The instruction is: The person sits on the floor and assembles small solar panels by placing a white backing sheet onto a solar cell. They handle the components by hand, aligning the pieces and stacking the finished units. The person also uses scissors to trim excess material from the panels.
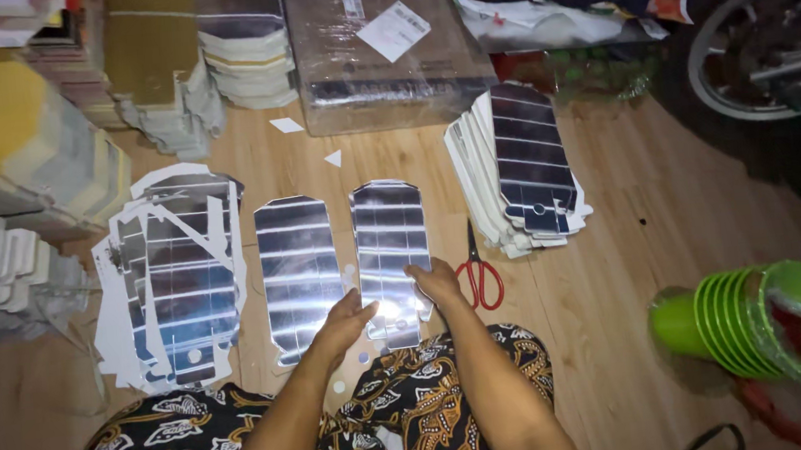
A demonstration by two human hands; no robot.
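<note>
Two silver, foil-faced die-cut card sheets lie side by side on the wooden floor in front of my lap. My left hand touches the near left edge of the right sheet, and my right hand presses its near right corner. The left sheet lies flat just beside my left hand. Both hands rest with fingers spread on the card, gripping nothing that I can see.
Red-handled scissors lie right of my right hand. A fanned stack of cut sheets sits farther right, a messy pile of trimmed scraps at left. A plastic-wrapped pack is ahead, card stacks upper left, green fan lower right.
</note>
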